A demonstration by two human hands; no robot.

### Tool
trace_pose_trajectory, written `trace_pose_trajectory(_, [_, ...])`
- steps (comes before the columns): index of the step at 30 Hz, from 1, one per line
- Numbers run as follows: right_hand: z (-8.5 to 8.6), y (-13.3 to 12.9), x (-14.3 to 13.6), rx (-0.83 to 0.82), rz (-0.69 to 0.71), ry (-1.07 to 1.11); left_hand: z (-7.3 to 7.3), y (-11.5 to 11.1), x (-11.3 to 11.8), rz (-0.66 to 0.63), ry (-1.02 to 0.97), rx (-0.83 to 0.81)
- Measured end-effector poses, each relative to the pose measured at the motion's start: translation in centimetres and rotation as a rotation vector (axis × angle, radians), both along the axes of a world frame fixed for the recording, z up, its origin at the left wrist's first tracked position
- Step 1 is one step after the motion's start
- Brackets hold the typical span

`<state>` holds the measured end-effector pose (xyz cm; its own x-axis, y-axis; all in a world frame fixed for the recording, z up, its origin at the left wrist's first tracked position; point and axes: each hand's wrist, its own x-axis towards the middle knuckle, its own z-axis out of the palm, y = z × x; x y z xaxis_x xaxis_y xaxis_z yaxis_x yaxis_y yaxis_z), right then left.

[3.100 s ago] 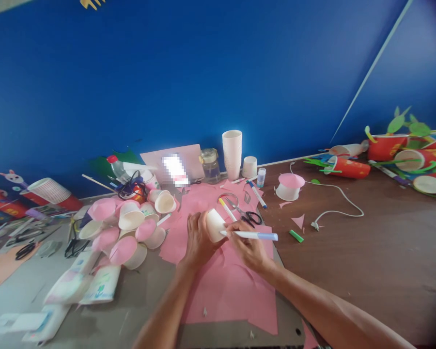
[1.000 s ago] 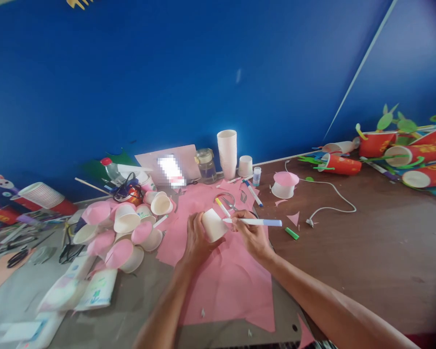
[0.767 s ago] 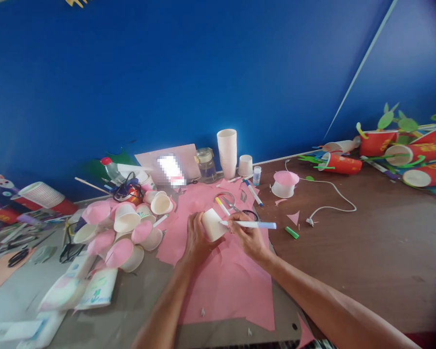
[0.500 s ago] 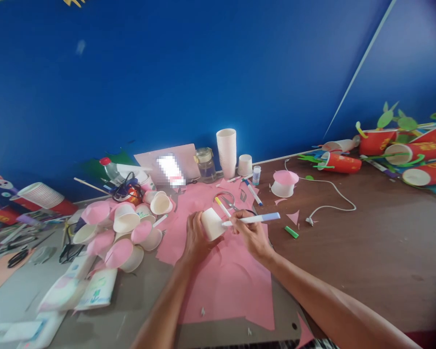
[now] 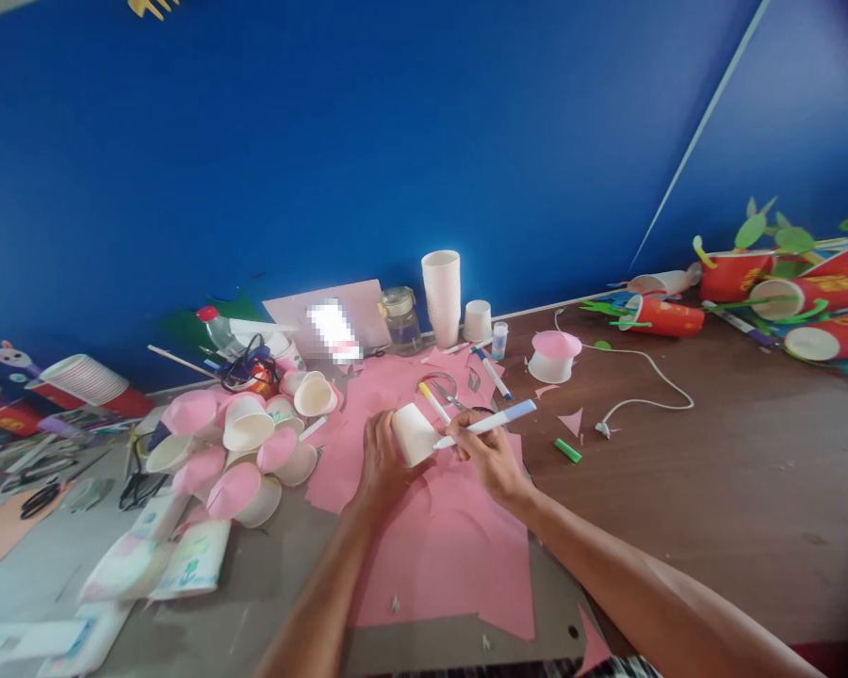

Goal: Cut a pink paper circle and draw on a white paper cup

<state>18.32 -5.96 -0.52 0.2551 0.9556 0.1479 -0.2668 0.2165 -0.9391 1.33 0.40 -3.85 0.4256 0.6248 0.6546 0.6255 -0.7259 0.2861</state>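
My left hand (image 5: 382,463) is wrapped round a white paper cup (image 5: 414,435), which it holds tilted above pink paper (image 5: 452,556). Between the fingers of my right hand (image 5: 491,459) is a white marker pen (image 5: 491,419) with a pale blue end. Its tip is at the cup's right side; whether it touches I cannot tell. Just behind the cup lie a yellow-ended marker (image 5: 433,402) and a pair of scissors (image 5: 448,394), partly hidden by my right hand.
At left are several cups with pink paper cones (image 5: 236,492). A tall cup stack (image 5: 442,297), a glass jar (image 5: 399,320) and a phone (image 5: 334,330) stand by the blue wall. On the right are a pink-topped cup (image 5: 552,358), a green cap (image 5: 567,450), a white cable (image 5: 668,377) and red cups (image 5: 668,316).
The marker in my right hand has tilted, its back end rising and shifting slightly left. Its tip has moved a little lower along the cup. My left hand stays in place.
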Motion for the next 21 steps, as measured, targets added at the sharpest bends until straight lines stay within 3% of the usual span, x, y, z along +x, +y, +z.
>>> trace_pose_trajectory(7, [-0.14, 0.68, -0.17, 0.061, -0.084, -0.01, 0.32, -0.23, 0.05, 0.003, 0.005, -0.035])
trace_pose_trajectory(14, [0.15, 0.14, -0.1, -0.036, 0.025, 0.026, 0.12, -0.08, -0.05, 0.005, 0.017, -0.016])
trace_pose_trajectory(21, [0.26, 0.56, 0.0, 0.013, -0.089, 0.062, 0.33, -0.21, -0.03, 0.004, 0.011, -0.061])
